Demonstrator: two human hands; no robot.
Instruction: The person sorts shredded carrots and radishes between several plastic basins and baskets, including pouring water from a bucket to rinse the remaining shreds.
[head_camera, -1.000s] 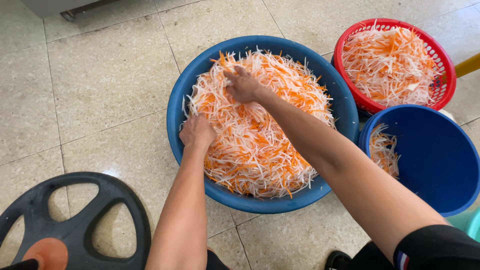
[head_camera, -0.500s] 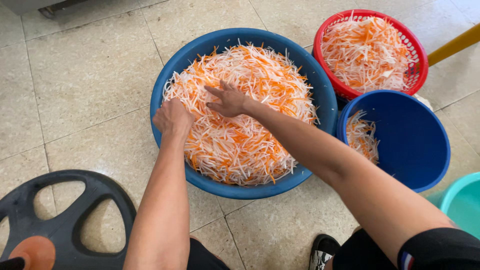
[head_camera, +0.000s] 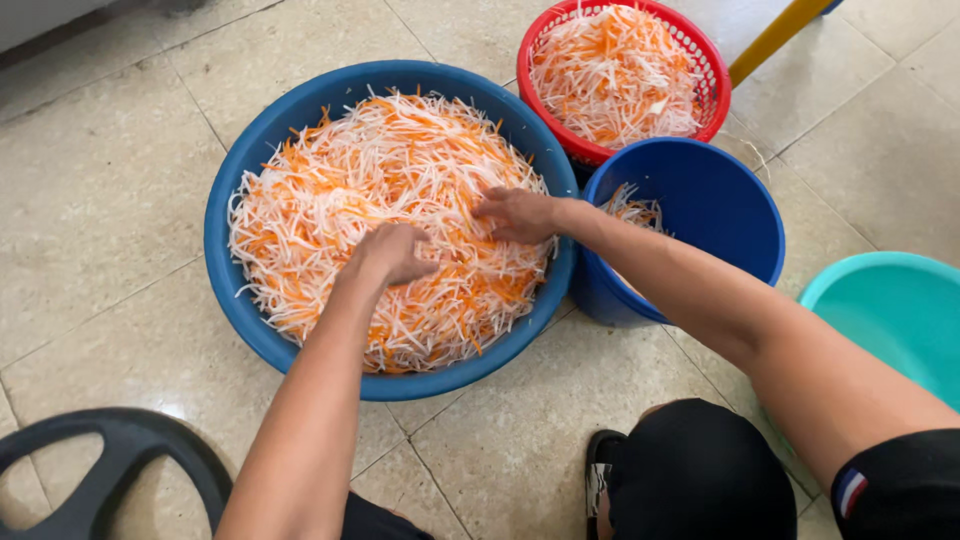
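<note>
Since the earlier frames, both hands are being seen drawn closer together and nearer the right rim of the large blue basin (head_camera: 240, 300), where before they were set further apart over the middle of the heap. The left hand (head_camera: 392, 252) is being pressed knuckles-up into the shredded carrot and white radish (head_camera: 330, 190), its fingers curled down into the strands; whether a bunch is being gripped underneath cannot be told. The right hand (head_camera: 518, 214) is being laid flatter on the shreds near the basin's right edge, fingers loosely spread and partly buried, with nothing clearly being clasped.

The shreds are being held in the basin as a broad mound, filling it nearly to the rim. The basin is being kept on the beige tiled floor (head_camera: 100, 200). Just beside it on the right, a smaller blue bucket (head_camera: 720, 210) is standing, touching or almost touching the basin, with a few shreds lying inside; the right forearm is being stretched across its near rim. Behind the bucket, a red perforated basket (head_camera: 712, 90) is being filled with more shreds. A teal tub (head_camera: 890, 310) is being cut off by the right edge, and a black stool seat (head_camera: 110, 470) is showing at lower left. A yellow bar (head_camera: 775, 35) is being seen beyond the basket.
</note>
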